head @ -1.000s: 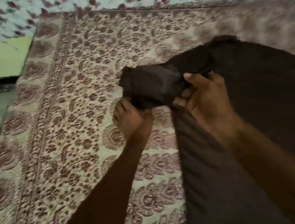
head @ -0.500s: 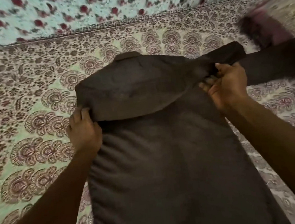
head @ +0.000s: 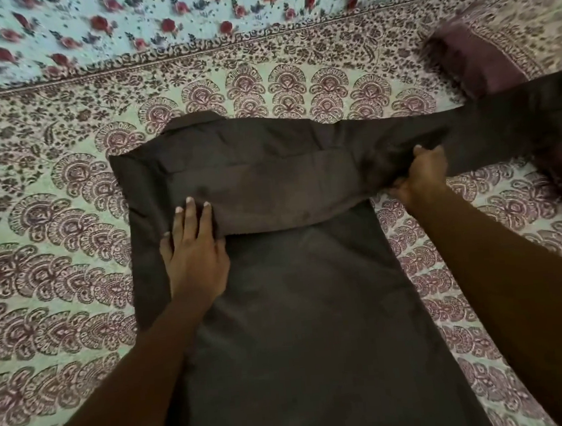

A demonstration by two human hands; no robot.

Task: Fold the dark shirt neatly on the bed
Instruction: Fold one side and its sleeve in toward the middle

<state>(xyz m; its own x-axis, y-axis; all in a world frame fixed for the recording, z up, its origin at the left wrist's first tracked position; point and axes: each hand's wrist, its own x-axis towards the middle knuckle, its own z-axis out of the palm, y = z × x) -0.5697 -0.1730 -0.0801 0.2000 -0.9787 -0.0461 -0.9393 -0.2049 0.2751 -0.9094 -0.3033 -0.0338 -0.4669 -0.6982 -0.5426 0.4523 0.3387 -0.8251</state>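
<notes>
While the dark shirt [head: 308,312] lies spread on the bed [head: 56,266], one sleeve [head: 271,193] is folded flat across its upper part. The left hand [head: 193,254] rests open, palm down, fingers stretched over that fold's lower edge. The right hand [head: 420,175] is closed, pinching the cloth at the shirt's right shoulder, where the other sleeve [head: 519,117] runs out over a maroon pillow [head: 473,56].

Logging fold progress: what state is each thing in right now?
dark shirt: lying flat, left sleeve folded across the chest
right sleeve: stretched out over the pillow
left hand: flat, pressing the fold
right hand: grip closed on the shoulder
pillow: lying on the bedsheet
</notes>
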